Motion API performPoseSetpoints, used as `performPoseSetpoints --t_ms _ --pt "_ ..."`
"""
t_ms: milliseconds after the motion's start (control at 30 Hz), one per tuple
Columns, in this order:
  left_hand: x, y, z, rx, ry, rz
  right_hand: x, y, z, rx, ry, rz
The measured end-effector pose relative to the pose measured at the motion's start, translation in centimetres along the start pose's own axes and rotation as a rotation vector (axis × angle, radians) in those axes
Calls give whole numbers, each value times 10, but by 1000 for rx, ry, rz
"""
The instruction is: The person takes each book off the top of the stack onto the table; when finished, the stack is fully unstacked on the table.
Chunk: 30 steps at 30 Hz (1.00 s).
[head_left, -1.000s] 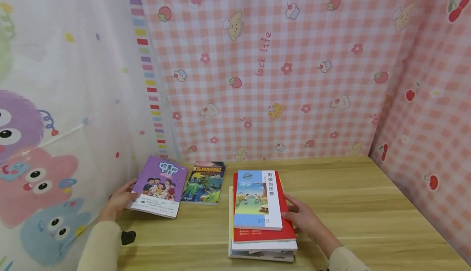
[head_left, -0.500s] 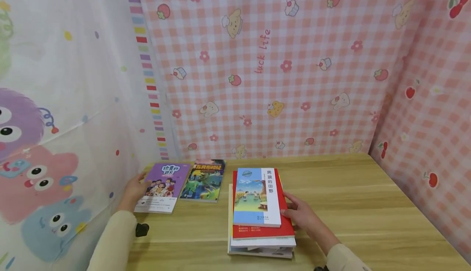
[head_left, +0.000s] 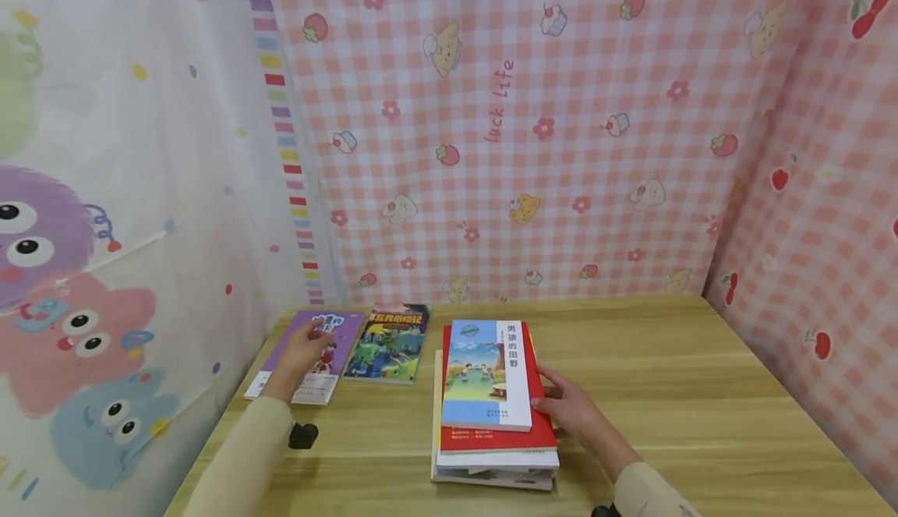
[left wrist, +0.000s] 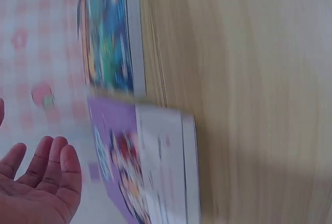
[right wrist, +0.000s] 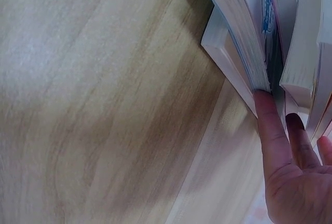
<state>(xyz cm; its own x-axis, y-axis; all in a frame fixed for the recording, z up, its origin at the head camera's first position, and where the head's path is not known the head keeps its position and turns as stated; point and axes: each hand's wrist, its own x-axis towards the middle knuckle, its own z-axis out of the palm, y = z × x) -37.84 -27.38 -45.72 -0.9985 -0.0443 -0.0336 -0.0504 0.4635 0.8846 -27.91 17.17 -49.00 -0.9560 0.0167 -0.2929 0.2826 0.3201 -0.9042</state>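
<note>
My left hand is above the purple picture book, hiding part of its cover. In the left wrist view its fingers are relaxed with nothing between them, and the purple book lies apart from them. My right hand touches the right side of a stack of books. On top lies a blue-and-white book over a red book, with paler books beneath. In the right wrist view the extended fingers of my right hand meet the page edges of the stacked books.
A dinosaur-cover book lies just right of the purple one. Wooden tabletop extends under everything. A pink checked curtain hangs behind the table, and a white cartoon-print curtain closes off the left side.
The purple book was tilted in my left hand's grip, then came down flat beside the dinosaur book. My left hand has let go and moved right over it. My right hand stays at the stack.
</note>
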Motion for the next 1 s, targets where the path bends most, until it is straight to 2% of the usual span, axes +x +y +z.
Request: performPoseSetpoints --t_ms 167,333,433,667,833,1000 --pt "-5 13 29 -43 -27 -1 -1 -1 1 -1 1 -4" --pt "-11 24 59 -146 -48 -17 -2 -1 1 6 7 -19" --pt "-16 30 78 -186 -61 4 -2 -2 1 4 6 -25" --pt "-35 46 120 -280 -124 23 -2 -2 1 3 4 -14" --pt "-46 50 140 -298 -157 22 -3 -2 2 11 4 -13" --pt "-53 53 151 -277 -168 9 -3 -4 3 6 3 -14"
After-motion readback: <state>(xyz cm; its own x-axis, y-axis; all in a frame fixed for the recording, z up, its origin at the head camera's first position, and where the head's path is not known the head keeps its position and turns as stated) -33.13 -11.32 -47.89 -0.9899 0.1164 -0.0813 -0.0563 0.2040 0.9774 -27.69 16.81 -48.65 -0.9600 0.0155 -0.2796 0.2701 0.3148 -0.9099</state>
